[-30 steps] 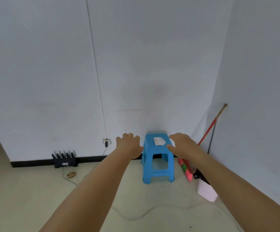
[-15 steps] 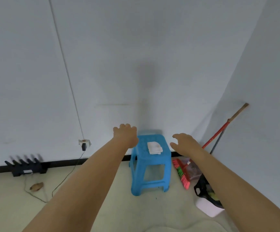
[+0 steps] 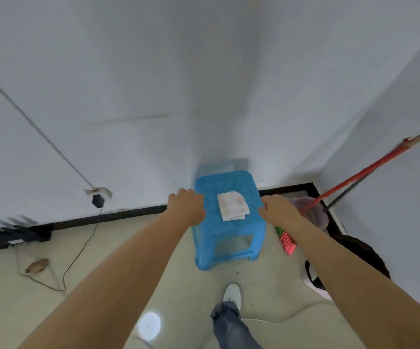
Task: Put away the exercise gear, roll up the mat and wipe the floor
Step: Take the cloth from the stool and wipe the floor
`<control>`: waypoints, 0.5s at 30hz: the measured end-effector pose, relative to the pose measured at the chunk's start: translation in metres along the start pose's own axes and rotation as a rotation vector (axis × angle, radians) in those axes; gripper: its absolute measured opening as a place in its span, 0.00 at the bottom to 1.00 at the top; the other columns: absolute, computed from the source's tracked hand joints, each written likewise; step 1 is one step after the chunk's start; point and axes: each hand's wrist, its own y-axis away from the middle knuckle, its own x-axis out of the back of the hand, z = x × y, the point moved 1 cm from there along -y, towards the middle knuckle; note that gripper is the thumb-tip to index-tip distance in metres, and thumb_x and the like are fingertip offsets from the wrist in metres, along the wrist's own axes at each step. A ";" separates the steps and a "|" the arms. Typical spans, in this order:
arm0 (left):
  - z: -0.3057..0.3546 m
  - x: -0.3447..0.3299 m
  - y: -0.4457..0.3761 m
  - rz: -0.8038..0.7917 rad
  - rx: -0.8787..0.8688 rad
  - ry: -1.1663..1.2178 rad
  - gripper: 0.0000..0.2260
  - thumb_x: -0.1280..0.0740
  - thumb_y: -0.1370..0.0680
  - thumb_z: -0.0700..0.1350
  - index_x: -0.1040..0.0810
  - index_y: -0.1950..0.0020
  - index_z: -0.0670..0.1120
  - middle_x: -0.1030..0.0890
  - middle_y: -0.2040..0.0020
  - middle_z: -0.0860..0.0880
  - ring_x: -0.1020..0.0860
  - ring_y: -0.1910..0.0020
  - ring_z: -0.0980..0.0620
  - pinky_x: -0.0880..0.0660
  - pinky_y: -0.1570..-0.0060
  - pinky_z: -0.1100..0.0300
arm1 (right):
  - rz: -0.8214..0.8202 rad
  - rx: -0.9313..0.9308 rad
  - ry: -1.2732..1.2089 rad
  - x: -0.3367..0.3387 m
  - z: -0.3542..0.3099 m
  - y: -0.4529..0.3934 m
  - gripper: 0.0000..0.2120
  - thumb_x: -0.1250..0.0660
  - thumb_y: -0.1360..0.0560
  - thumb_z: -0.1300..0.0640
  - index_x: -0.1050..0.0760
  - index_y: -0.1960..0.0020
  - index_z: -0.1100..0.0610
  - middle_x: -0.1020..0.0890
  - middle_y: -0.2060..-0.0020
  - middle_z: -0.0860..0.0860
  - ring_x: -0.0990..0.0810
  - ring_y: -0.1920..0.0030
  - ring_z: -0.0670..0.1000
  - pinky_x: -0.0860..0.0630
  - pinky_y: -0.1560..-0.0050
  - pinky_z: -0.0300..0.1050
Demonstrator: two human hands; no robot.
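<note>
Bare forearms with no sleeves, blue denim trouser leg (image 3: 230, 326) (faded, slightly rumpled) over a white shoe (image 3: 232, 294).

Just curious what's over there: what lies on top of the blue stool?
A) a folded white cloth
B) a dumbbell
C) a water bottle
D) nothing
A: a folded white cloth lies flat on the seat of the stool, between the left hand and the right hand.

Two bare forearms stretch forward, palms down. The left hand (image 3: 187, 205) has curled fingers; the right hand (image 3: 280, 209) has loosely spread fingers. Both hold nothing.
</note>
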 end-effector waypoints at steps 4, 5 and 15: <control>0.009 -0.023 -0.082 -0.118 0.005 0.039 0.17 0.47 0.18 0.48 0.32 0.31 0.45 0.29 0.34 0.45 0.31 0.34 0.46 0.31 0.38 0.53 | -0.105 -0.031 -0.031 -0.033 0.015 -0.076 0.18 0.43 0.22 0.55 0.29 0.35 0.60 0.25 0.37 0.58 0.28 0.36 0.58 0.30 0.36 0.49; 0.012 -0.034 -0.097 -0.147 0.003 0.057 0.17 0.47 0.18 0.48 0.33 0.31 0.46 0.29 0.33 0.45 0.31 0.34 0.46 0.31 0.38 0.54 | -0.134 -0.040 -0.038 -0.042 0.018 -0.091 0.18 0.43 0.21 0.55 0.30 0.35 0.61 0.25 0.37 0.59 0.28 0.37 0.58 0.30 0.37 0.49; 0.030 -0.151 -0.212 -0.292 0.088 0.332 0.16 0.45 0.19 0.45 0.31 0.32 0.43 0.26 0.37 0.43 0.28 0.37 0.44 0.30 0.44 0.54 | -0.115 -0.132 -0.023 -0.162 0.037 -0.199 0.25 0.41 0.22 0.55 0.40 0.26 0.54 0.35 0.30 0.57 0.35 0.32 0.59 0.34 0.36 0.52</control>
